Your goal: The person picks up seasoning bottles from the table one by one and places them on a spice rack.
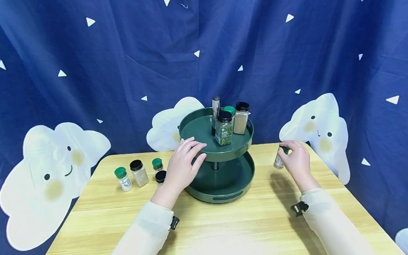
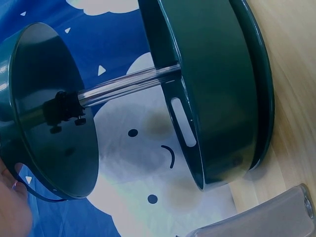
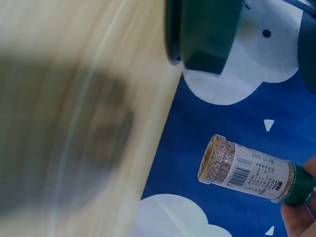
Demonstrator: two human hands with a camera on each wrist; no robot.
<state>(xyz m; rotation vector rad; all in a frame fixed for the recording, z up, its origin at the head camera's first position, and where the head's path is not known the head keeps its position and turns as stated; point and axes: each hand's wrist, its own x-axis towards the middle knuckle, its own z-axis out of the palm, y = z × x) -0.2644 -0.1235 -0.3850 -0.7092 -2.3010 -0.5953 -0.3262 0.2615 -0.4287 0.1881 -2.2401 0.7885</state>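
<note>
My right hand (image 1: 297,160) pinches the green cap of a small spice bottle (image 3: 247,170). In the right wrist view the bottle is tilted, with pale grains and a white barcode label. My left hand (image 1: 182,164) is at the left front rim of a dark green two-tier round rack (image 1: 223,156), fingers loosely bent over the upper tier's edge. On that tier stand a black-capped jar of green herbs (image 1: 223,130), a black-capped jar of tan powder (image 1: 240,119), a slim silver-topped bottle (image 1: 215,107) and a green-capped bottle (image 1: 229,109), partly hidden.
Left of the rack, a green-capped bottle (image 1: 124,180) and a black-capped jar (image 1: 139,174) stand on the wooden table (image 1: 101,219). Another green-capped bottle (image 1: 157,164) and a black-capped jar (image 1: 160,177) are beside my left wrist. A blue curtain (image 1: 122,50) hangs behind.
</note>
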